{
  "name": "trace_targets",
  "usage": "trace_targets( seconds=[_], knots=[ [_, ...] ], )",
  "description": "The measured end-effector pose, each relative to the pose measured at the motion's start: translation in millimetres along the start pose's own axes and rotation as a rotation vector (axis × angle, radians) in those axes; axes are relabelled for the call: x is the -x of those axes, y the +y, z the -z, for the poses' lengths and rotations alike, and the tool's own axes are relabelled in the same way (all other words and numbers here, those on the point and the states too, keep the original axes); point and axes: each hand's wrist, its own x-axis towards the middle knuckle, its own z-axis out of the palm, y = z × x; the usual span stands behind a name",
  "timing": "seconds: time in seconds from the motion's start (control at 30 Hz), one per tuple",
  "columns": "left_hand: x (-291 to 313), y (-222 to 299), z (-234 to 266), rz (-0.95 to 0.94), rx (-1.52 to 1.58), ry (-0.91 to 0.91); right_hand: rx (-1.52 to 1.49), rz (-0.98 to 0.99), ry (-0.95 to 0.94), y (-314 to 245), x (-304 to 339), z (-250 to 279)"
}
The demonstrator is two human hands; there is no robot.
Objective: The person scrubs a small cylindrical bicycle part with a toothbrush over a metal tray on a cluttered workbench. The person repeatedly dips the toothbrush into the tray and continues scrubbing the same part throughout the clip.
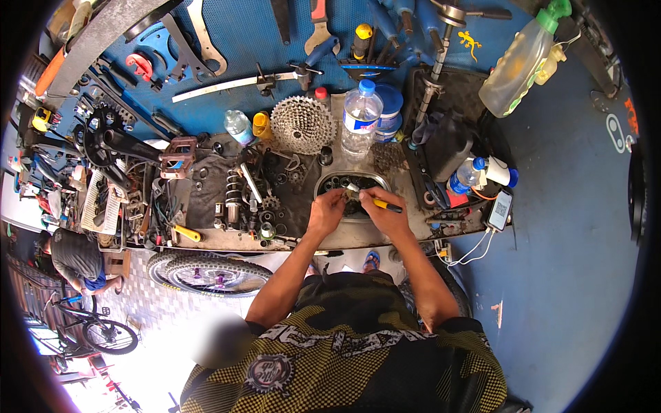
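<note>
Both my hands meet over an oval metal basin (321, 180) near the front edge of the workbench. My right hand (387, 217) is closed round a slim tool with a yellow-and-black handle (387, 206). A pale end points left, toward my other hand; its exact kind is not clear. The fingers of my left hand (328, 210) are pinched together beside that pale end, on a small part too hidden to name. Dark round parts (335, 182) lie inside the basin. Just behind it stand a clear water bottle (359, 124) and a large bicycle cassette (303, 126).
To the left lie a coil shock absorber (234, 199), a pedal (179, 158) and a yellow-handled tool (187, 233). At right are a small bottle (466, 175) and a phone (500, 210) on a white cable. A bicycle wheel (210, 273) rests below the bench; another person (79, 258) crouches far left.
</note>
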Motion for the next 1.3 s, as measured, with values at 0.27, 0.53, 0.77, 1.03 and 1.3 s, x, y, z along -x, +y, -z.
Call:
trace_targets(
  seconds=[0.27,0.53,0.77,1.03,1.3],
  knots=[
    [0.6,5.0,-1.8,-0.036,-0.016,-0.008,0.046,-0.02,0.03,3.4,4.5,-3.8],
    [-6.3,-1.1,3.3,0.183,0.288,-0.147,0.242,-0.167,-0.073,50.1,-5.0,3.3],
    [-6.4,-12.7,5.3,0.29,0.512,-0.147,0.386,0.155,-0.211,46.0,17.6,20.6],
    [-4.9,1.4,-2.1,0.28,0.38,-0.12,-0.086,-0.122,-0.186,32.3,-1.0,2.2],
    [-5.9,2.4,0.4,0.234,0.313,-0.087,-0.027,0.031,-0.206,12.2,-0.6,11.7]
  ],
)
